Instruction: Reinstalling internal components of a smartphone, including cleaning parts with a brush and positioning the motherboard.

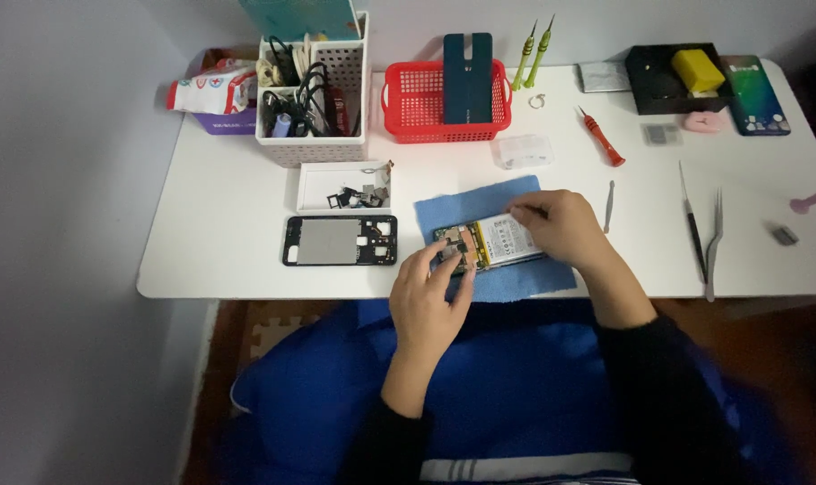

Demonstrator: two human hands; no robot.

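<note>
An opened phone [491, 242] with its board and white battery showing lies on a blue cloth [480, 208] near the table's front edge. My left hand [430, 301] rests its fingertips on the phone's left end, over the circuit board. My right hand [561, 224] sits on the phone's right end and pinches a thin dark tool whose tip points left over the battery. A black phone frame [340, 241] lies to the left of the cloth, apart from both hands.
A small white tray [323, 184] with tiny parts sits behind the frame. At the back stand a white organiser [311, 144] of cables and a red basket [417, 108]. Screwdrivers [602, 139], tweezers [711, 233] and a black box [659, 85] lie to the right.
</note>
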